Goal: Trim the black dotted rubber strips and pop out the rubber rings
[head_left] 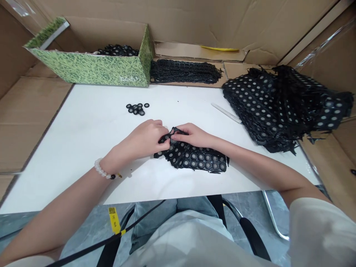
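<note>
Seated person, both hands working close together. The left hand and the right hand are narrowed to a pinch, their fingertips meeting at the upper edge of a black mesh sheet set with grey-centred rings. Both hold it, though the fingers hide exactly what each has gripped. The sheet lies on the tabletop just below the hands, its top edge lifted and crumpled into the fingers. A white beaded bracelet circles the left wrist (pale stone or glass, no telling which from here).

Just ahead of the hands sits a small cluster of loose black rings. To the right, a pale straightedge lies against a heaped stack of similar sheets, which spills past the corner of the tabletop. Farther back, a green patterned box holds more black rings, and a long bundle of black strips lies beside it on cardboard lining.

Step in hand, by judgement: fine finger work at one edge of the sheet. Work at that spot calls for small, controlled pinches rather than a whole-hand grip.
</note>
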Demonstrator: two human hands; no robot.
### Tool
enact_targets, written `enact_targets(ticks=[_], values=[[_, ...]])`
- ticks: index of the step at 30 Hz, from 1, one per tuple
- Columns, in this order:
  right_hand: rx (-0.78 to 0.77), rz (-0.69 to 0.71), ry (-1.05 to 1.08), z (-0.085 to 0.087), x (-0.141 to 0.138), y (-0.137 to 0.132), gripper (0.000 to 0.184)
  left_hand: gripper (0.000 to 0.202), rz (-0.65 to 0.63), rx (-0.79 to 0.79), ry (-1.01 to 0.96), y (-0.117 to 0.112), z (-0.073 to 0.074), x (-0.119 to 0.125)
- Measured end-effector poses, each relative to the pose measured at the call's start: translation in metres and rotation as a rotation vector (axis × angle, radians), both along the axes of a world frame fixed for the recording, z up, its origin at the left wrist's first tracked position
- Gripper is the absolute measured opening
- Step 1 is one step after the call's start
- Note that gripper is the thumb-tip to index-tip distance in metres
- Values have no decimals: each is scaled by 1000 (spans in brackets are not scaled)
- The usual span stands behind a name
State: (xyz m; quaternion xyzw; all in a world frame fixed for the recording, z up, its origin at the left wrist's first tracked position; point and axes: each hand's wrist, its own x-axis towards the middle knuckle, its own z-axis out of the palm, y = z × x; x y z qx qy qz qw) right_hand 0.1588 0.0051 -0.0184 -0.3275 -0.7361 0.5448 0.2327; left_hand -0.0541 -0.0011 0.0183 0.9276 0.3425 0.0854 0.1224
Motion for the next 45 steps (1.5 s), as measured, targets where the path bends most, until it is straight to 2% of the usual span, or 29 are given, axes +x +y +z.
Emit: enact_targets(ticks=[3,9,13,23,36,45], values=[[3,7,-20,0,0,0,41,25,-38,16,55,0,0,1],[-4,22,-43,1,2,-3,46,24,-108,-144,44,0,3,2],[-10,21,-17,2,1,-6,45,22,-79,-214,2,-1,3,2],[-27,19,37,3,2,-4,44,21,-87,-237,1,0,2,1],[107,128,25,-2,4,-1,42,21,49,-311,-77,-4,-7,8],[133,156,46,-1,4,0,40,18,85,-389,-226,-6,-6,12]])
